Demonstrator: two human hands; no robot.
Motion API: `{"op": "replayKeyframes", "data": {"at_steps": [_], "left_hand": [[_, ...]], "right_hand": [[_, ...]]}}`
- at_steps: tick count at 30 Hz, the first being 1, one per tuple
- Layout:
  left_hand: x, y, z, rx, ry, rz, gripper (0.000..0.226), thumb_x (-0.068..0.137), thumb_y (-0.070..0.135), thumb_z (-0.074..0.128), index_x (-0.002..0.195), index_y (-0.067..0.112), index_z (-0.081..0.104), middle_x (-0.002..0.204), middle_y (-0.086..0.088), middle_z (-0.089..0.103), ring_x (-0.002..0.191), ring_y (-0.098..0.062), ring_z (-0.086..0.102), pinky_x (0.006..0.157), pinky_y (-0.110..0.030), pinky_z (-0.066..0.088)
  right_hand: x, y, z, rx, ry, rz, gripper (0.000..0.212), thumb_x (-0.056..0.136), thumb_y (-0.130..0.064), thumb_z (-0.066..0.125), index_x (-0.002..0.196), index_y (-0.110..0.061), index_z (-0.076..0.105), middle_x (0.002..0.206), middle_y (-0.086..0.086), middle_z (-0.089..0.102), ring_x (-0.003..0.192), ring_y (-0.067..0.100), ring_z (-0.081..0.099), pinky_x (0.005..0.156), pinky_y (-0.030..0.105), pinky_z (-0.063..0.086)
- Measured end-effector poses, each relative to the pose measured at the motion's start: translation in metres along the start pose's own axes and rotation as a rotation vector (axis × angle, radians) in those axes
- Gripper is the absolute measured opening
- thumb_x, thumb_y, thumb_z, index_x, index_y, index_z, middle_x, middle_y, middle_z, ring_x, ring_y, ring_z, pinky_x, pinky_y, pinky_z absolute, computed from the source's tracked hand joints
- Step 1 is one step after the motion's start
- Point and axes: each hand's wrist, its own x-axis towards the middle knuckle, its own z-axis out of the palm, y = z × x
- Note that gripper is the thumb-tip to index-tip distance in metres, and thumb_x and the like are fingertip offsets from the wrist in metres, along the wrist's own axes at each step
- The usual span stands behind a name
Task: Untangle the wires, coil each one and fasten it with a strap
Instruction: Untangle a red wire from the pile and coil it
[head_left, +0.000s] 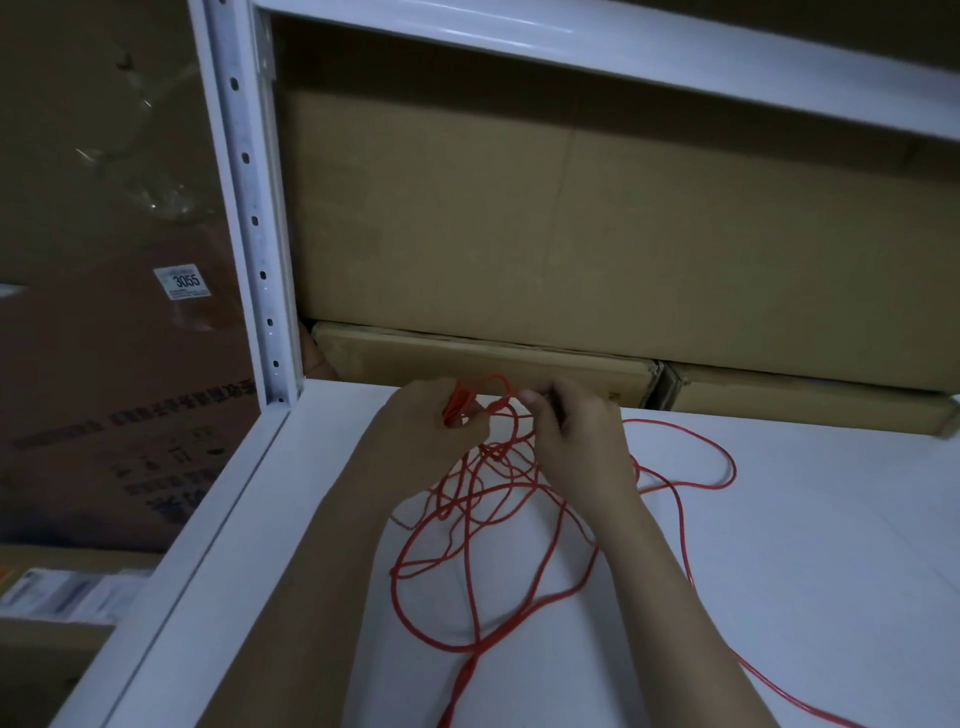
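On white shelf (779, 519): left hand (426, 421) grip pinching red wire (467, 545) bundle, right hand (576, 441) grip pinching strand; cardboard boxes (519, 208) behind

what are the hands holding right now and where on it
Both grip the red wire. The left hand holds a small bunch of its loops; the right hand pinches a strand just beside that bunch.
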Motion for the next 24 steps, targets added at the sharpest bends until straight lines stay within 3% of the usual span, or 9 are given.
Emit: {"op": "replayKeyframes", "data": {"at_steps": [3,6,8,11,13,18,21,24], "left_hand": [[0.001,-0.001,-0.005,0.125,-0.041,0.027,0.033,0.094,0.032,0.055,0.071,0.01,0.051,0.064,0.002,0.046,0.057,-0.007,0.041,0.053,-0.013,0.033],[0.0,-0.001,-0.005,0.205,-0.043,0.007,0.037,0.096,0.035,0.052,0.065,0.02,0.039,0.063,0.004,0.042,0.058,-0.008,0.041,0.057,-0.017,0.03],[0.001,-0.005,-0.001,0.167,0.01,-0.008,0.036,0.096,0.038,0.049,0.066,0.021,0.04,0.063,0.005,0.044,0.059,-0.007,0.043,0.059,-0.021,0.032],[0.004,-0.007,0.003,0.065,0.102,-0.043,0.036,0.097,0.041,0.045,0.07,0.018,0.045,0.065,0.003,0.048,0.062,-0.007,0.046,0.058,-0.02,0.036],[0.004,-0.007,0.004,0.009,0.146,-0.037,0.035,0.097,0.04,0.044,0.068,0.02,0.043,0.064,0.004,0.046,0.061,-0.007,0.046,0.056,-0.017,0.035],[0.003,-0.011,0.004,0.048,0.129,-0.014,0.034,0.098,0.039,0.043,0.067,0.025,0.037,0.063,0.008,0.044,0.058,-0.004,0.043,0.054,-0.013,0.031],[0.003,-0.015,0.001,0.09,0.081,-0.03,0.032,0.098,0.038,0.045,0.07,0.022,0.044,0.064,0.006,0.047,0.059,-0.005,0.045,0.055,-0.011,0.036],[0.004,-0.019,-0.004,0.12,0.05,-0.032,0.031,0.096,0.038,0.049,0.09,0.009,0.059,0.077,-0.004,0.059,0.071,-0.013,0.055,0.06,-0.013,0.038]], "right_hand": [[-0.001,0.008,0.002,-0.214,0.015,-0.104,0.014,0.095,-0.015,0.055,0.086,-0.007,0.063,0.077,0.002,0.061,0.069,0.008,0.048,0.058,0.013,0.033],[-0.003,0.013,0.006,-0.27,-0.065,-0.095,0.009,0.096,-0.016,0.052,0.089,-0.017,0.057,0.09,0.004,0.055,0.088,0.019,0.046,0.07,0.027,0.034],[-0.005,0.009,0.005,-0.081,-0.167,0.075,0.007,0.096,-0.02,0.054,0.092,-0.025,0.055,0.091,-0.001,0.055,0.091,0.013,0.047,0.073,0.021,0.034],[-0.004,0.0,-0.001,0.468,-0.305,0.335,0.008,0.093,-0.014,0.059,0.1,-0.015,0.063,0.079,0.003,0.071,0.08,0.007,0.065,0.072,0.016,0.047],[-0.004,-0.001,-0.003,0.541,-0.317,0.339,0.007,0.09,-0.011,0.063,0.096,-0.01,0.066,0.08,0.004,0.073,0.082,0.01,0.068,0.076,0.019,0.05],[0.0,-0.008,-0.005,0.662,-0.205,0.314,0.011,0.089,-0.006,0.062,0.088,-0.017,0.065,0.079,-0.006,0.07,0.072,0.001,0.062,0.065,0.012,0.045],[0.003,0.0,-0.01,0.397,-0.003,0.194,0.019,0.089,-0.007,0.061,0.082,-0.024,0.056,0.07,-0.007,0.06,0.056,0.001,0.05,0.054,0.016,0.036],[0.004,0.011,-0.019,-0.027,0.141,-0.005,0.015,0.082,-0.006,0.063,0.083,-0.017,0.053,0.078,-0.002,0.059,0.072,0.014,0.053,0.058,0.025,0.038]]}}
